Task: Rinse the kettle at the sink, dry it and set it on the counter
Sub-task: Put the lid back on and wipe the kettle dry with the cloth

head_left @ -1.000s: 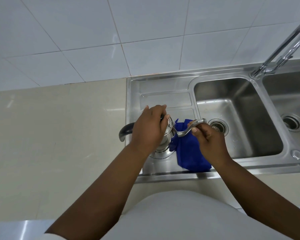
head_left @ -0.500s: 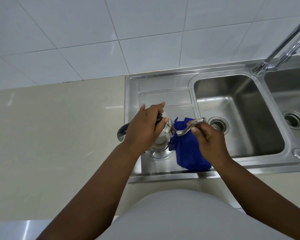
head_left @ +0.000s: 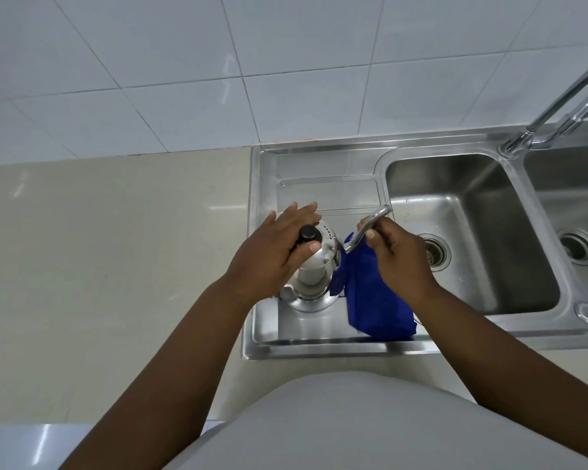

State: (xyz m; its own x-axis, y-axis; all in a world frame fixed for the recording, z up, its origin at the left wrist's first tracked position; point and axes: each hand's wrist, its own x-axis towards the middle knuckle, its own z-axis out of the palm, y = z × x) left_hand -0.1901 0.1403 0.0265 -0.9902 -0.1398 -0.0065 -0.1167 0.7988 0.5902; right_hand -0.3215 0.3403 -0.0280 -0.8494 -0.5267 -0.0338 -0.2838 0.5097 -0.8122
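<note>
While blue cloth (head_left: 375, 293) drapes crumpled on the drainboard (head_left: 326, 184), shiny steel kettle (head_left: 314, 279) sits upright just at its 9 o'clock. Left hand (head_left: 272, 256) clasps the black-knobbed lid; right hand (head_left: 401, 259) pinches the thin curved spout. Basin (head_left: 489, 212) at 3 o'clock.

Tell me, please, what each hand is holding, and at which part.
Both hold the shiny steel kettle: the left hand grips its top at the black lid knob, the right hand pinches its thin curved spout, over the blue cloth.
</note>
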